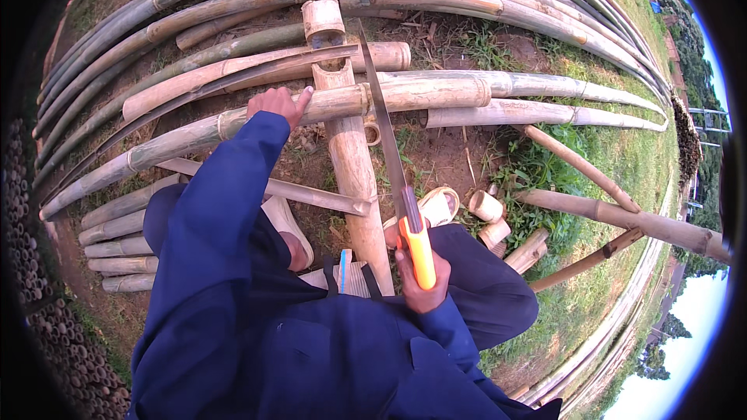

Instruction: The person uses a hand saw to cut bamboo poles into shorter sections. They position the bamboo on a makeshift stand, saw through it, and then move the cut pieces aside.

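Note:
My right hand (426,284) is closed round the orange and yellow handle of a hand saw (389,140). The long blade points away from me and lies beside or across a bamboo pole (432,95); whether it touches the pole I cannot tell. My left hand (280,106) rests over the same pole, left of the blade, its fingers curled over the far side. That pole lies crosswise on a thick bamboo support (354,179), which runs from between my knees toward a notched upper end.
Long bamboo poles (233,12) lie in rows beyond my hands. Short cut bamboo pieces (487,207) sit on the ground at the right. Leaning bamboo posts (615,214) form a frame at the far right. More cut lengths (120,245) are stacked at the left.

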Tool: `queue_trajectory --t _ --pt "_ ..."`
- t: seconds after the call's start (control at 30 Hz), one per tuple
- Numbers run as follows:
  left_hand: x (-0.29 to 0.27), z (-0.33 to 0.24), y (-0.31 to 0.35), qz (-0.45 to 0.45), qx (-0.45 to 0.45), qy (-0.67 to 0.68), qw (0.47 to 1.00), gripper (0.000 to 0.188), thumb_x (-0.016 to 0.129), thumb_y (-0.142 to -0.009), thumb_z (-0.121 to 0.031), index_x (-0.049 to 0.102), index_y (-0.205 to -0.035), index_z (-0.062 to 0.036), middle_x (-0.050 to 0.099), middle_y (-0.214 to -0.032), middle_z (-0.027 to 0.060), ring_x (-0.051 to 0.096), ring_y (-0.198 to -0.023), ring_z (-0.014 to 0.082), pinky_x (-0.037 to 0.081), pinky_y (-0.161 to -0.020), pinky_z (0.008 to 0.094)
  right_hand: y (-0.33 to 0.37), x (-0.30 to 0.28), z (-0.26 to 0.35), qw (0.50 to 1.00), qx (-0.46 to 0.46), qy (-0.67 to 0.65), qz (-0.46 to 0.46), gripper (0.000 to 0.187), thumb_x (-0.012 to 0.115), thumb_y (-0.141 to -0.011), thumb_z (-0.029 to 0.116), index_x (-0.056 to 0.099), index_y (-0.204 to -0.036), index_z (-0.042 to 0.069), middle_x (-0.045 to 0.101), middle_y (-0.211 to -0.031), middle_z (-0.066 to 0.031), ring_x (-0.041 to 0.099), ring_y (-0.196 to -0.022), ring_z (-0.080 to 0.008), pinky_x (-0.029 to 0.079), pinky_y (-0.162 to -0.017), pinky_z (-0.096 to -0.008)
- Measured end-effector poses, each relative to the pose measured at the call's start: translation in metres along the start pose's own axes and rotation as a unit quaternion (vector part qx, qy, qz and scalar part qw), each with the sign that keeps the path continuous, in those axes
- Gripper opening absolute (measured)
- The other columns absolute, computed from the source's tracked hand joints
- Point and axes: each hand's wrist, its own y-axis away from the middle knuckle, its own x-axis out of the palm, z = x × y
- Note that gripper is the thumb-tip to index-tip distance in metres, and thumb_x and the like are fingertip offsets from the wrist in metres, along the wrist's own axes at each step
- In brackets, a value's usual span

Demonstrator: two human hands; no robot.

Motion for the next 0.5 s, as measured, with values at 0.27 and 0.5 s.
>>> queue_trajectory --t 0.27,0.5 --pt "0.017 0.011 -0.011 -0.012 0.013 -0.002 1.0 0.082 0.038 -0.098 -0.074 0.076 -0.103 -0.0013 0.074 -0.103 0.0246 0.071 -0.103 0.0381 0.054 -0.094 0.046 -0.02 0.01 -0.014 0.999 -0.017 -0.03 0.005 0.019 0.074 -0.092 0.005 0.069 -0.107 -0.004 0.071 -0.079 -0.0148 0.069 -0.067 -0.0192 0.053 -0.065 -0.0323" --pt "-0.001 -0.002 -0.005 0.024 0.005 -0.01 1.0 0.081 0.038 -0.099 -0.072 0.076 -0.1 -0.0014 0.074 -0.099 0.0238 0.072 -0.101 0.0394 0.054 -0.093 0.0481 -0.008 0.012 -0.008 1.0 -0.018 0.005 -0.01 0.015 0.073 -0.091 0.004 0.07 -0.104 -0.003 0.071 -0.081 -0.0124 0.066 -0.065 -0.0199 0.053 -0.064 -0.0334"
